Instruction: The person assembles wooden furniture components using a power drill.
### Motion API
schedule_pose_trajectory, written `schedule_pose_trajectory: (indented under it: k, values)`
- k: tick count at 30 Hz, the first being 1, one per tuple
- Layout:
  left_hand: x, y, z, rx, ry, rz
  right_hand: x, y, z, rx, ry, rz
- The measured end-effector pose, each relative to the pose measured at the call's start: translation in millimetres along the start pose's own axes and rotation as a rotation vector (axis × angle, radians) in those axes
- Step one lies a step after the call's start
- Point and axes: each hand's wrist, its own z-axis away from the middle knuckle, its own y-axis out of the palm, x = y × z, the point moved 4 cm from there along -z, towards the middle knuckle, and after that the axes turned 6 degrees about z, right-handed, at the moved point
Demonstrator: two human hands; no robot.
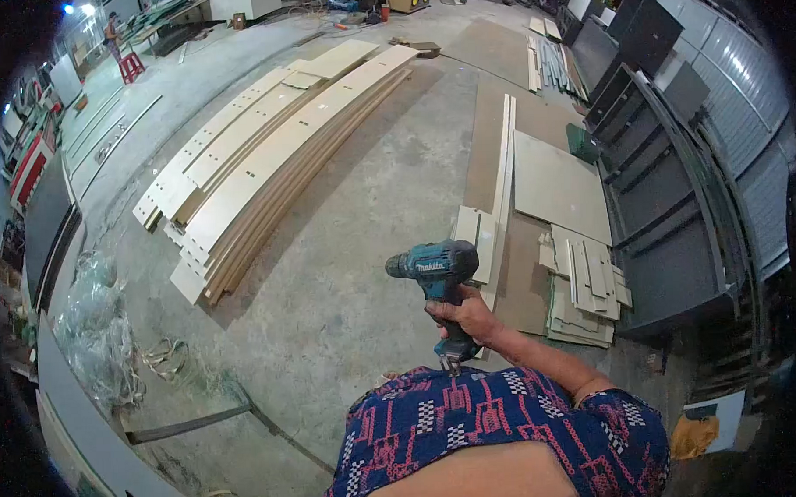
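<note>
My right hand (472, 318) is wrapped round the grip of a teal and black Makita cordless drill (442, 262). The drill is held up in front of my body, its chuck toward the left and its battery base low near my patterned shirt (474, 412). Below and behind it lies the bare concrete floor (355, 276). Just right of the drill, in this view, pale narrow boards (476, 233) lie on brown sheets. My left hand does not show.
Long stacks of pale drilled boards (281, 156) lie to the left. Small panels (583, 277) and a large sheet (558, 186) are at the right, beside a dark metal frame (668, 213). Clear plastic wrap (94, 320) lies at left. A person (112, 35) stands far off near a red stool (131, 68).
</note>
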Motion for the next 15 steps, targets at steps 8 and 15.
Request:
schedule_pose_trajectory:
  k: [8,15]
  values:
    - [-9.4,-14.3,-13.6,0.030,-0.008,-0.105,-2.5,1.0,-1.9,-0.067,0.006,-0.061]
    - [-30.5,-40.4,-32.1,0.102,-0.003,-0.386,-15.3,-8.4,-8.9,-0.140,0.008,-0.101]
